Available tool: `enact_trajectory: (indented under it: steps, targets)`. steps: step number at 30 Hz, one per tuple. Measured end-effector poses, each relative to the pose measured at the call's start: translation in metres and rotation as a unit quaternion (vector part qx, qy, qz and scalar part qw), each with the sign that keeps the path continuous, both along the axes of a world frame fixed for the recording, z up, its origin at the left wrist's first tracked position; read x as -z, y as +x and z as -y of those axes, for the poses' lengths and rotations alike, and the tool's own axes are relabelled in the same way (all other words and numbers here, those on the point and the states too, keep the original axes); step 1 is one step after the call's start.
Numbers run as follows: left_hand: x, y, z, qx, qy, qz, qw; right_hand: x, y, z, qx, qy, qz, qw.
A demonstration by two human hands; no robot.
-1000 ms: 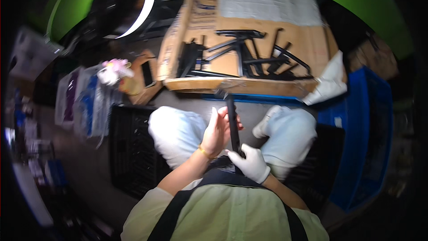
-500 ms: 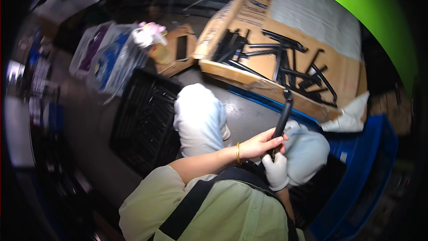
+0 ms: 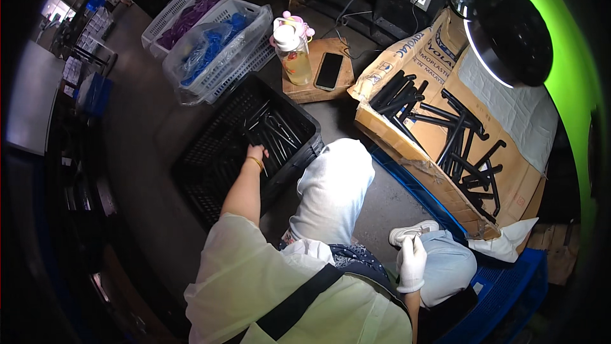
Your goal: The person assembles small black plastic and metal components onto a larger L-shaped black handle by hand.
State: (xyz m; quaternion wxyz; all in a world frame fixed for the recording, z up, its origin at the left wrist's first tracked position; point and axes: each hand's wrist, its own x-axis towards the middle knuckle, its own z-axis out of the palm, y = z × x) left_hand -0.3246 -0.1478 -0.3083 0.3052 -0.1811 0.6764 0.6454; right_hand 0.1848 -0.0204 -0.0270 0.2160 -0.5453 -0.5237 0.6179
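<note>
Head view: left hand (image 3: 256, 152) reaches into black crate (image 3: 210, 172), grip hidden; gloved right hand (image 3: 412, 261) loosely curled, empty. Best lift one rod cleanly.

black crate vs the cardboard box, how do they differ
The black crate is a slotted plastic basket on the floor at the person's left; the cardboard box is a torn brown carton lying to their right. The left hand reaches into the crate, while no hand touches the box. Both hold loose black plastic parts.
</note>
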Motion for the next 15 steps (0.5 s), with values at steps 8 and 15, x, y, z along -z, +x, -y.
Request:
enact_trajectory:
  steps: [8, 15]
  targets:
    - [0.014, 0.014, -0.031, 0.099, -0.441, -0.086, 0.888, 0.017, 0.024, -0.029, -0.087, 0.073, 0.130, 0.985]
    - [-0.225, 0.082, -0.255, 0.202, 0.024, -0.655, 0.728, 0.045, 0.063, -0.109, -0.107, 0.230, 0.239, 0.937]
